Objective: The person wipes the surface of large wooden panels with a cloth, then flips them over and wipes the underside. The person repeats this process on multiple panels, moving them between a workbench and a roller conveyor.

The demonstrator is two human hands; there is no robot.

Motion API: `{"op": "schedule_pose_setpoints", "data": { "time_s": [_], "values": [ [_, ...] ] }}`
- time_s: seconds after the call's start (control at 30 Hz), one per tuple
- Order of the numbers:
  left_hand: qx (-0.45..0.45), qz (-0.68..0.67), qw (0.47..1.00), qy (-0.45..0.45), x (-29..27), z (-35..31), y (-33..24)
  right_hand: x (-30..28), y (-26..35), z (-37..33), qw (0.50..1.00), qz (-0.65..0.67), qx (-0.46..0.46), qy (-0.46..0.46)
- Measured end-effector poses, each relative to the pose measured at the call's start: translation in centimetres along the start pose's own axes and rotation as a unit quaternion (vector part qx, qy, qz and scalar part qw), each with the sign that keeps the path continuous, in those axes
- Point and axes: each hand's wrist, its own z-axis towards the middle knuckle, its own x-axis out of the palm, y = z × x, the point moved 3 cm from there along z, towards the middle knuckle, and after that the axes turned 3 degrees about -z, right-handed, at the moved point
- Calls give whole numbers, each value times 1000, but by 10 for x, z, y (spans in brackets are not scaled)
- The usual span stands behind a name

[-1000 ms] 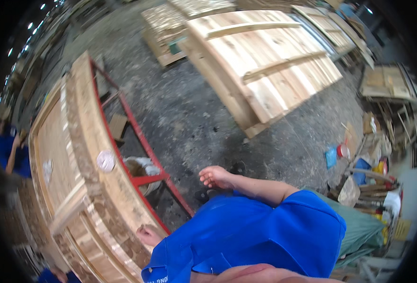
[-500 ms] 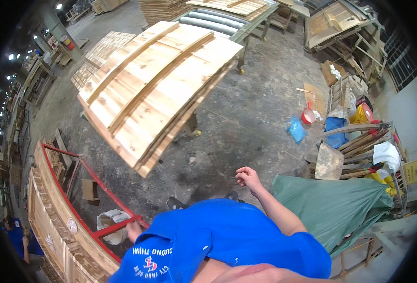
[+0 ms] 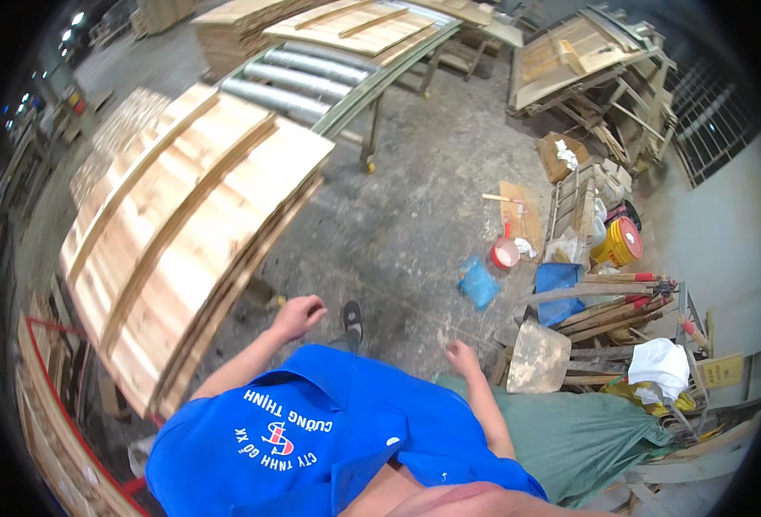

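the left hand (image 3: 298,316) is hanging loosely curled and holding nothing, just beside the near corner of the stacked wooden panel (image 3: 182,250). the right hand (image 3: 464,356) is also half-open and empty, hovering above the green tarp (image 3: 587,439). farther off, a blue bag (image 3: 479,284) is lying on the concrete floor (image 3: 415,207), with a red scoop (image 3: 505,252) beyond it.

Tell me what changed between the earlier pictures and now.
The view swung away from the red-framed rack toward the stack of wooden panels and the cluttered corner. The left hand came off the rack and now hangs free beside the stack; the right hand swings free near the green tarp. Both hands stayed empty.
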Motion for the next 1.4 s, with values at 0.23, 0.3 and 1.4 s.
{"op": "schedule_pose_setpoints", "data": {
  "time_s": [0.23, 0.3, 1.4],
  "values": [
    [128, -23, 986, 102, 28, 275, -47, 3, -157, -28, 794, 334, 475, -179],
    [176, 0, 977, 122, 31, 346, -60, 3, -162, -14, 808, 277, 493, -166],
    [-218, -40, 858, -464, -230, 934, 183, -514, 274, 1163, 946, 184, -196, -183]
  ]
}}
